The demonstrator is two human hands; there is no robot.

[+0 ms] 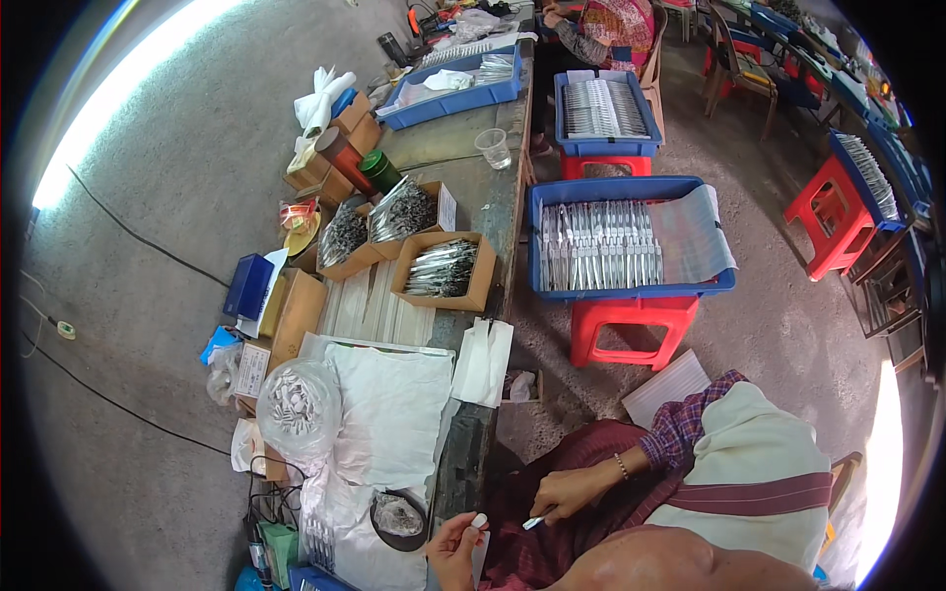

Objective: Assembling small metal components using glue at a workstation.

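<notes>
Head view: at the bottom centre of the frame the person's two hands work close together over the lap, just off the table edge. The left hand [455,548] is raised with fingertips pinched on a small white cap-like piece [480,519], held up where it can be met by the other hand. The right hand [572,491], with a bracelet at the wrist, is curled and pinches a small thin silvery part [533,523] that points toward the white piece; the two items are near each other but not touching, as far as can be told.

Just left of the hands, at the lower centre, a dark round bowl [399,522] of small pieces sits on crumpled white sheeting [389,409], within easy reach of the left hand. Beside it, further left, a clear plastic bag [299,406] holds many small white pieces, likely the stock of the same kind.

Up the table [463,148], toward the middle of the frame, open cardboard boxes [443,268] hold heaps of thin metal parts. To the right, a blue tray [631,241] on a red stool [631,330] carries metal pieces laid in neat rows, seemingly sorted, placed at the person's right side. More blue trays stand further up, where another person sits at the top centre.
</notes>
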